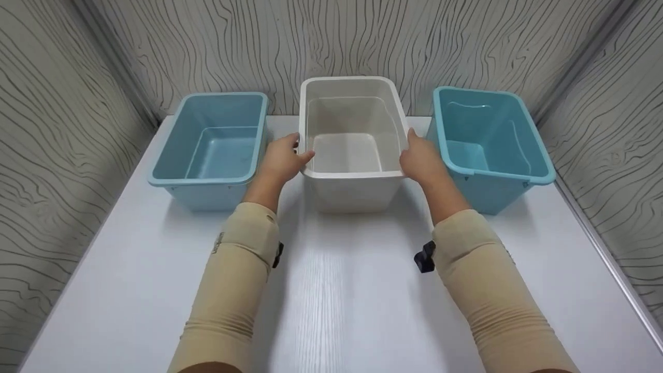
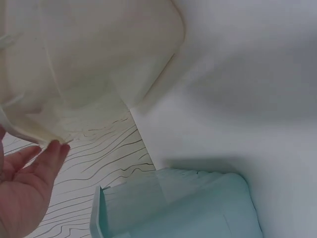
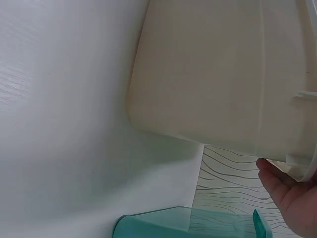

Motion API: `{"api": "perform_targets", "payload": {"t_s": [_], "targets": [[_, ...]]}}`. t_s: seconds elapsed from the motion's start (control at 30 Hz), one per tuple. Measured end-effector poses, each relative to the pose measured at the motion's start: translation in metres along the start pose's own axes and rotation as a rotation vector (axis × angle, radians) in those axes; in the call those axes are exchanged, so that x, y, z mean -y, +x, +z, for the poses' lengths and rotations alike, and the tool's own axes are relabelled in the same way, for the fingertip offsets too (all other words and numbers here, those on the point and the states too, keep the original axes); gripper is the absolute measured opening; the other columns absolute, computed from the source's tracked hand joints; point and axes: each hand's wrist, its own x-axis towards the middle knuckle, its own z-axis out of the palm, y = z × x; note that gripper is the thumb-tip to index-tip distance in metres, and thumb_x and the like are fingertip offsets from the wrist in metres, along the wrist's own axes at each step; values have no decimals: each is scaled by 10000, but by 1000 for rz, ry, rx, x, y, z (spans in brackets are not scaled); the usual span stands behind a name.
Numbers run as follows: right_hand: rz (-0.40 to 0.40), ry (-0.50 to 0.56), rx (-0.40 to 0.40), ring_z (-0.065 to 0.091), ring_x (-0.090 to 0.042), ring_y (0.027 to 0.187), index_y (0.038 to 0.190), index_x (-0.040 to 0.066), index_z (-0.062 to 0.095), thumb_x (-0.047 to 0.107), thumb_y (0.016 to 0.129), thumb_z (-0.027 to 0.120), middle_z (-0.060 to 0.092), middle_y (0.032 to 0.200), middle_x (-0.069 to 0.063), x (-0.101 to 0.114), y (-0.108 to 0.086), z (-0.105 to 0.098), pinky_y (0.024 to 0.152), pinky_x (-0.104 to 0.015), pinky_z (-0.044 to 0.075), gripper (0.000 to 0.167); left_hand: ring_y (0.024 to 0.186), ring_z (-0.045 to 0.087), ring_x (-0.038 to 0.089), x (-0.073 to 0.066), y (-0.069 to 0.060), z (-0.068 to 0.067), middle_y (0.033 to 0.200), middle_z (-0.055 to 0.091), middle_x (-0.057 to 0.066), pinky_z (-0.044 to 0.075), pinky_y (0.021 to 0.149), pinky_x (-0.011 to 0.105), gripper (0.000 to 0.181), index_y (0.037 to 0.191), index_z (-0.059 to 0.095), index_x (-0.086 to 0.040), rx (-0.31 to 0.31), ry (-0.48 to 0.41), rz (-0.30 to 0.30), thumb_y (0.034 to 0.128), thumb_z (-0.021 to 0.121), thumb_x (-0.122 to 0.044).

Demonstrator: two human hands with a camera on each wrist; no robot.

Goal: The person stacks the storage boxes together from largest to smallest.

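Note:
A white plastic bin (image 1: 349, 194) stands upright on the table between two blue bins. My left hand (image 1: 284, 158) grips its left rim, the thumb over the edge and the fingers outside; the left wrist view shows those fingers (image 2: 47, 161) under the lip. On the opposite side my right hand (image 1: 420, 158) holds the right rim. In the right wrist view its fingers (image 3: 277, 181) reach beneath the lip, while the thumb is hard to make out. The bin's outer wall (image 3: 198, 74) fills much of that view.
A light blue bin (image 1: 207, 197) stands close to my left hand. A teal bin (image 1: 489, 191), turned slightly, is just beyond my right hand. Wood-patterned panels (image 1: 352, 36) enclose the white table (image 1: 331, 290) at the back and both sides.

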Motion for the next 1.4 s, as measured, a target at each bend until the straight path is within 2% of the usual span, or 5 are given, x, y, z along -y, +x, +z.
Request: {"api": "perform_targets", "payload": {"t_s": [0.2,0.5,0.67,0.93,1.4], "targets": [[4,52,3,531,-320,1122,1421,65,301,80,933,396,505,1295,-182,3,-4,0,899,-491,443,497,1096,546,199,2,-3,2,1227,568,91,493,857,327,456,1293,503,-95,-5,-75,6,875,617,-240],[75,6,67,502,-331,1116,1458,34,116,78,936,387,318,1421,-232,3,-12,-2,808,-430,493,589,1060,551,184,0,-10,1,1224,566,76,489,869,334,441,1295,501,-94,33,-88,-14,879,610,-193],[74,-20,65,500,-335,1122,1452,18,127,78,937,381,300,1425,-240,2,-18,-3,784,-410,498,578,982,564,190,0,-15,1,1162,593,85,505,833,334,382,1244,538,-72,46,-70,9,882,602,-175],[73,-66,70,601,-291,842,1449,9,132,70,926,375,504,1219,-273,5,-27,-2,506,-283,461,580,1029,544,168,3,-22,-1,1228,561,59,489,869,333,489,1339,470,-118,83,-98,-21,877,608,-198],[77,-59,86,587,-319,930,1447,-2,109,61,926,369,408,1328,-291,5,-33,-2,574,-310,504,586,973,552,176,6,-33,-1,1199,572,63,508,830,306,562,1389,402,-130,84,-102,6,877,614,-228]]}}
